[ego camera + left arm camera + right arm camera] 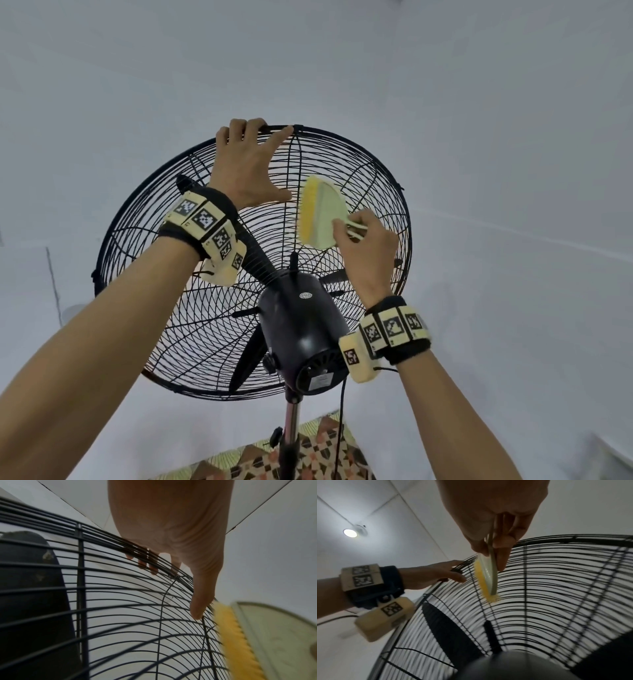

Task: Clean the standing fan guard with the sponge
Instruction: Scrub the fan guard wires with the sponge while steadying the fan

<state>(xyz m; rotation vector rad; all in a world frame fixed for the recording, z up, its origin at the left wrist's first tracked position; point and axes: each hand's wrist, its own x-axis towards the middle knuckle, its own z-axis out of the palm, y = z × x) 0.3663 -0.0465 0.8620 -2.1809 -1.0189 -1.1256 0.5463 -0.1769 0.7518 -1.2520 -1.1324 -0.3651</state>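
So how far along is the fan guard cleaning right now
Mid-job. The left hand grips the top rim of the fan guard to steady it. The right hand holds the sponge by its handle, yellow face against the upper rear wires. No cleaned patch can be told apart, so the lower wires, rim and front may all remain.

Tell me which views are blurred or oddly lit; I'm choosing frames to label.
Head: mostly sharp, evenly lit, wide-angle bending. Left wrist: dim; sponge and near guard wires smeared. Right wrist: guard smeared, right hand dark, ceiling lamp glaring.
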